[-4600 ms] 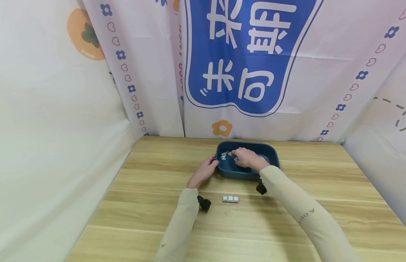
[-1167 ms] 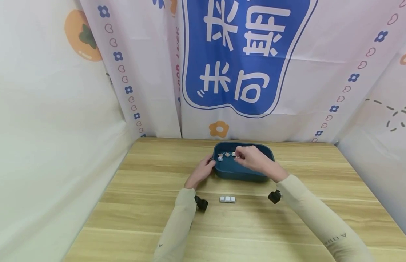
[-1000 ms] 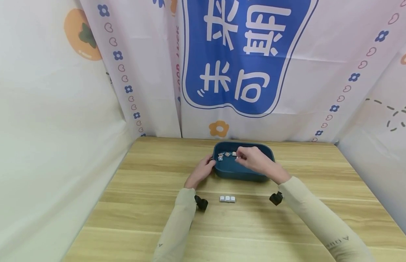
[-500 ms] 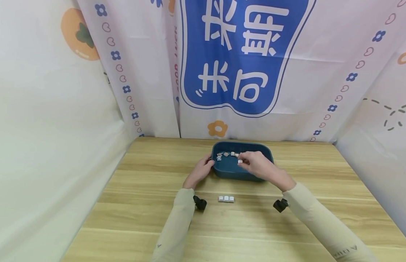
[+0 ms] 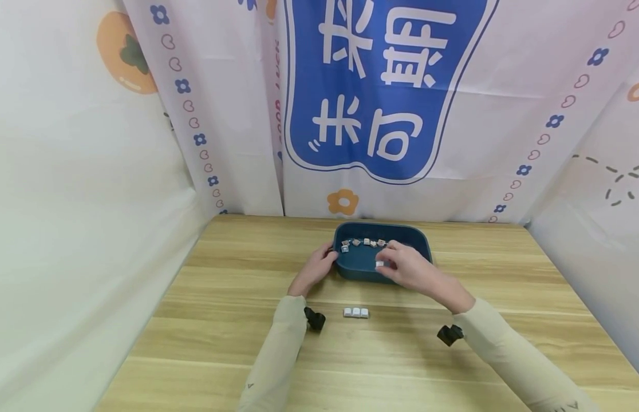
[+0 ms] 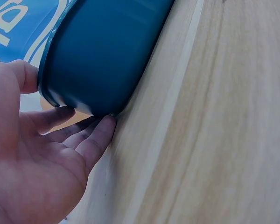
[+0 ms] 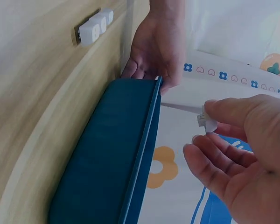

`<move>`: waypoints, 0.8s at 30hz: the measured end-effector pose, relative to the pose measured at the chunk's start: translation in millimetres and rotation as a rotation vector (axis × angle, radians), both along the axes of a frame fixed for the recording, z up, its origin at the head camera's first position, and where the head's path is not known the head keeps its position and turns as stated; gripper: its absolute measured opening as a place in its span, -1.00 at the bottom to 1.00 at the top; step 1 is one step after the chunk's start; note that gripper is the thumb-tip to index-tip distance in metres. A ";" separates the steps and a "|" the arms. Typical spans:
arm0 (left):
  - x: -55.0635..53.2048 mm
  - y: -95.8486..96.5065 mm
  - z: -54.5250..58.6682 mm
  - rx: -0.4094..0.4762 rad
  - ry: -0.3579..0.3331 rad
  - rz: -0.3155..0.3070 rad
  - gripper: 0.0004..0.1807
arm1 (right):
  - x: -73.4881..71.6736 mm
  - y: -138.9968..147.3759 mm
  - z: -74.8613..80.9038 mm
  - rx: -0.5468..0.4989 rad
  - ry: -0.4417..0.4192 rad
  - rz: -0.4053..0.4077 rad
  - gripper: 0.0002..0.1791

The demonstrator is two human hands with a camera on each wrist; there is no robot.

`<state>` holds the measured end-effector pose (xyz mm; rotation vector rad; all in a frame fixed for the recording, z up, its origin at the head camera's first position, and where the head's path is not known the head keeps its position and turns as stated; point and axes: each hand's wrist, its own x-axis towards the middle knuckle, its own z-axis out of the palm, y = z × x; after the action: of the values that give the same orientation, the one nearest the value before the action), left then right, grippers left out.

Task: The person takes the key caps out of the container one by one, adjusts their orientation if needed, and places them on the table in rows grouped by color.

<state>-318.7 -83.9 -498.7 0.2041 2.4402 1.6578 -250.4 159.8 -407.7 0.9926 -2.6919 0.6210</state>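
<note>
We see right hand (image 5: 409, 269) pinching white plastic keycap (image 7: 209, 123), white three-keycap row (image 5: 356, 313) bodyward, slightly left; left hand (image 5: 314, 270) grips teal plastic tray (image 5: 361, 274).

pale wood grain streaks the desk (image 5: 381, 360), roughly parallel to its far edge. behind that edge hangs a whitish backdrop (image 5: 494, 131) with a blue panel (image 5: 376, 97) of white characters (image 5: 339, 120) turned sideways. an orange flower (image 5: 343, 202) is printed beneath the panel, just above the far edge. a left band (image 5: 192, 114) and a right band (image 5: 548, 130) of blue blossoms (image 5: 182, 86) and pink hearts (image 5: 568, 101) slant down toward the far corners. past the left edge, a white cloth (image 5: 82, 200) shows an orange fruit (image 5: 115, 51) with a green leaf (image 5: 134, 55); past the right edge, a pale sheet (image 5: 592, 240) carries a dashed, looping line (image 5: 611, 169).
</note>
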 end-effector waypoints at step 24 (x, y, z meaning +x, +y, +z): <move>0.9 -0.9 0.3 0.033 0.001 -0.033 -0.45 | 21.4 -2.0 -23.0 0.056 -0.054 0.088 -0.92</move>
<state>-317.8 -84.8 -498.3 0.2480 2.3981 1.6859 -229.0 157.8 -430.6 1.1294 -2.7385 0.5994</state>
